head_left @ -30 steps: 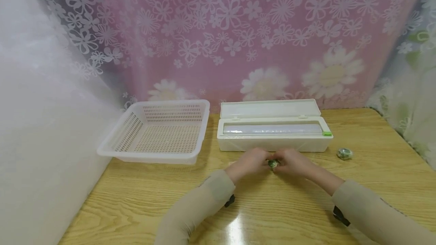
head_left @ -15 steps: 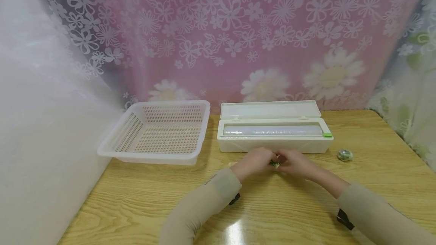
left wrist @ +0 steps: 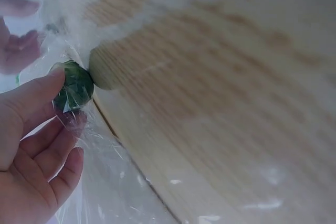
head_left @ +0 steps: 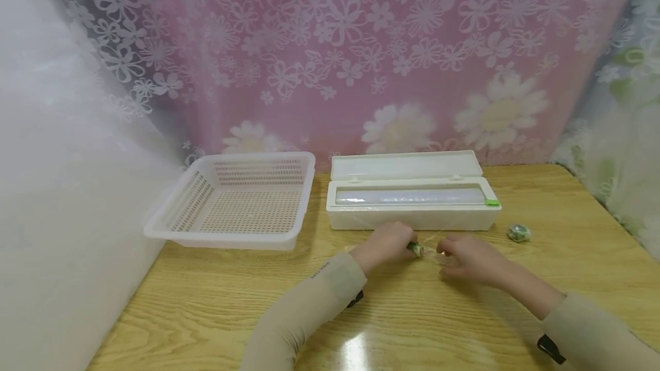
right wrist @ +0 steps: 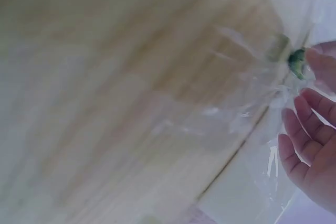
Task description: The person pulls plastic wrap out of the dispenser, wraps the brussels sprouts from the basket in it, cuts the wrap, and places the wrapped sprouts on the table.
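Left hand [head_left: 389,242] pinches a green vegetable [left wrist: 76,92]; right hand [head_left: 471,259] spread nearby. Wrapping seems underway; clear film [left wrist: 102,148] likely needs tucking.

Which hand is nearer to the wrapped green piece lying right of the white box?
Right. The right hand is left of the wrapped green piece, apart from it; the left hand is farther left, holding another green piece.

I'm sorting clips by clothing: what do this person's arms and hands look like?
The left sleeve and right sleeve are long and beige, with a black piece below each cuff. Unreadable dark lettering marks the left one. The left hand and right hand are gloveless.
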A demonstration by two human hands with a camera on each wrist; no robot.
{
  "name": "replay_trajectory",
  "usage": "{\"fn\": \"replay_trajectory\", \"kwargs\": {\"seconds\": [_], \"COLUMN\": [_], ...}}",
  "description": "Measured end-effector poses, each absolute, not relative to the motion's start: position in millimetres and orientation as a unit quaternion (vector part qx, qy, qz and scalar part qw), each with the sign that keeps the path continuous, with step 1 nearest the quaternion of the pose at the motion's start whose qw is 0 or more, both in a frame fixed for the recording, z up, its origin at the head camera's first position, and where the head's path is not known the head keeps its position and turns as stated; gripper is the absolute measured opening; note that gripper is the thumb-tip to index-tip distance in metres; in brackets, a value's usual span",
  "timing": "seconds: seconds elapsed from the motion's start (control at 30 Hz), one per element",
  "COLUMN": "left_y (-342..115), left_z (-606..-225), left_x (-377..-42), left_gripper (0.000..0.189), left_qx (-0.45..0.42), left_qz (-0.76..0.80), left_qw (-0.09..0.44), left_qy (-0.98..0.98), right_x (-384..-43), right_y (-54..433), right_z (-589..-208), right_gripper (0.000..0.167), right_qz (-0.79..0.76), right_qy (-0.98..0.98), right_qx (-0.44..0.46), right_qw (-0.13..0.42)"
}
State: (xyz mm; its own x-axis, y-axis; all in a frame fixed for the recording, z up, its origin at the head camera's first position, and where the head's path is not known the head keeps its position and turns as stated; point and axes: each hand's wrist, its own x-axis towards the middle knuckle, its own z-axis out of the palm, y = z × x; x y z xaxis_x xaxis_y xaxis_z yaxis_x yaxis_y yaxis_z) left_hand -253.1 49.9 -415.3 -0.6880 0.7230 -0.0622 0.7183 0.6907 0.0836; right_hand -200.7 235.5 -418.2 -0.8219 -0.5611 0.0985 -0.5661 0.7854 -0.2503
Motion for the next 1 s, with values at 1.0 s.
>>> {"fn": "replay_trajectory", "kwargs": {"seconds": [1.0], "left_y": [56.1], "left_z": [-417.6], "left_x": [-260.5], "left_gripper": [0.014], "left_qx": [0.349], "left_qz": [0.005], "left_qw": [0.065], "left_qy": [0.935], "right_x": [-215.4], "right_y": [279.5], "right_z": [-429.5], "right_gripper": [0.013], "right_qz": [0.176], "right_qy": [-0.952], "right_qx": [0.250], "right_qw": [-0.021]}}
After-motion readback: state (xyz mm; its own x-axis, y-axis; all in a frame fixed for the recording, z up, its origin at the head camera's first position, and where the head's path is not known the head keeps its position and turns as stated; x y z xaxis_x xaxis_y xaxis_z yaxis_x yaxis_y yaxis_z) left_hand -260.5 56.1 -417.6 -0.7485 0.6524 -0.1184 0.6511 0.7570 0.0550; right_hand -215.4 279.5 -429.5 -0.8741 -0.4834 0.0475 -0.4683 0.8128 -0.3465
